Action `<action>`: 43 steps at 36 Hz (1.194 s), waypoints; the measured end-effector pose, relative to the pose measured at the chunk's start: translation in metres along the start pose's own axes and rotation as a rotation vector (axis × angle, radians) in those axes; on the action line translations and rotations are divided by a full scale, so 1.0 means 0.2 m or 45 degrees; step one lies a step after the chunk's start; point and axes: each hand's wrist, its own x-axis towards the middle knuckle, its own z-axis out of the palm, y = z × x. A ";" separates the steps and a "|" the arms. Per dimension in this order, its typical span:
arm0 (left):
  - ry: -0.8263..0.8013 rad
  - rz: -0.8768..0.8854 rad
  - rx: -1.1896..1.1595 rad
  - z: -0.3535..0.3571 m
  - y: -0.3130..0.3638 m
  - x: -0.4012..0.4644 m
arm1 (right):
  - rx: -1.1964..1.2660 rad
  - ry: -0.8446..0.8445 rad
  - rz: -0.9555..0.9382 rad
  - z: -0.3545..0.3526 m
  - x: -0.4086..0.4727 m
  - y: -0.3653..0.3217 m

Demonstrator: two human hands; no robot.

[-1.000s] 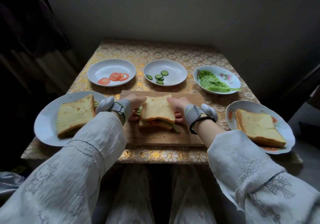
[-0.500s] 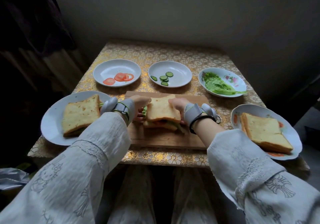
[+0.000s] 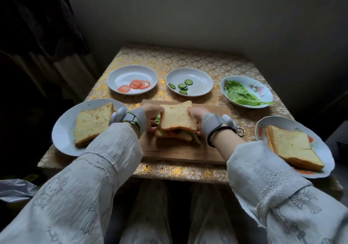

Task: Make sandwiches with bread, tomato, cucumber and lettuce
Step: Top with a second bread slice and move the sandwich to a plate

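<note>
Left hand (image 3: pixel 150 118) and right hand (image 3: pixel 196 117) clamped around square, porous-crusted sandwich (image 3: pixel 177 123) on wooden board (image 3: pixel 180 149).

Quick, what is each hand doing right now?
Left hand: grips the left side of the sandwich on the board.
Right hand: grips the sandwich's right side.

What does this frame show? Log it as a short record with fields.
surface: table, gold floral cloth
centre: sandwich on board
left hand: grips sandwich's left side
right hand: grips sandwich's right side
far plates: tomato slices, cucumber slices, lettuce
near plates: left sandwich, right sandwich
</note>
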 end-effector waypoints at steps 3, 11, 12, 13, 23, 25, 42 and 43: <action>0.023 0.007 -0.026 -0.04 0.01 -0.01 | 0.018 -0.019 -0.018 0.01 -0.03 -0.05; 0.098 0.131 -0.114 -0.34 0.06 -0.12 | -0.050 -0.133 -0.175 0.15 -0.22 -0.32; 0.121 0.144 -0.116 -0.39 0.06 -0.14 | -0.056 -0.155 -0.197 0.18 -0.24 -0.34; 0.141 0.150 -0.130 -0.43 0.06 -0.15 | -0.051 -0.165 -0.208 0.22 -0.26 -0.37; 0.284 0.120 -0.325 -0.88 -0.14 -0.18 | -0.078 -0.341 -0.236 0.66 -0.39 -0.46; 0.302 0.110 -0.364 -0.92 -0.18 -0.18 | -0.052 -0.348 -0.247 0.71 -0.40 -0.45; 0.465 0.154 -0.358 -0.98 -0.33 -0.11 | -0.208 -0.304 -0.277 0.89 -0.43 -0.42; 0.466 0.153 -0.354 -0.98 -0.34 -0.10 | -0.209 -0.309 -0.281 0.89 -0.44 -0.42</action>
